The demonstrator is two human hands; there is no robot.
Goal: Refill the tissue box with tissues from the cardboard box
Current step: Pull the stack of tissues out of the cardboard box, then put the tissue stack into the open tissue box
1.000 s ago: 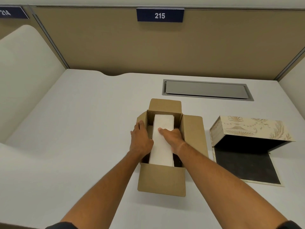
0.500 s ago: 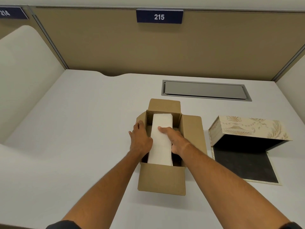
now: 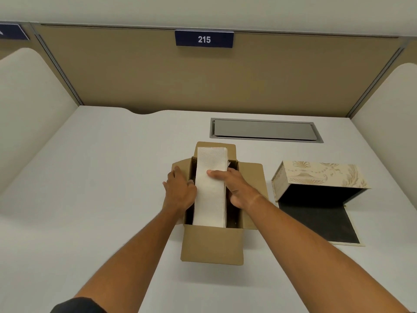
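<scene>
An open brown cardboard box [image 3: 212, 245] sits in the middle of the white desk, flaps spread. A long white stack of tissues [image 3: 211, 188] stands partly raised out of it, its far end above the back flap. My left hand [image 3: 180, 188] presses the stack's left side, fingers down inside the box. My right hand [image 3: 234, 186] grips the right side, thumb across the top. To the right lies the cream patterned tissue box [image 3: 320, 175], tipped open with its dark inside and flat black base panel showing.
A grey metal cable hatch [image 3: 264, 131] is set in the desk behind the boxes. Tan partition walls with a blue "215" sign [image 3: 204, 39] close the back; white side dividers [image 3: 29, 114] flank the desk.
The tissue stack has risen out of the cardboard box between both hands, its far end now above the back flap. The camera view tilted slightly.
</scene>
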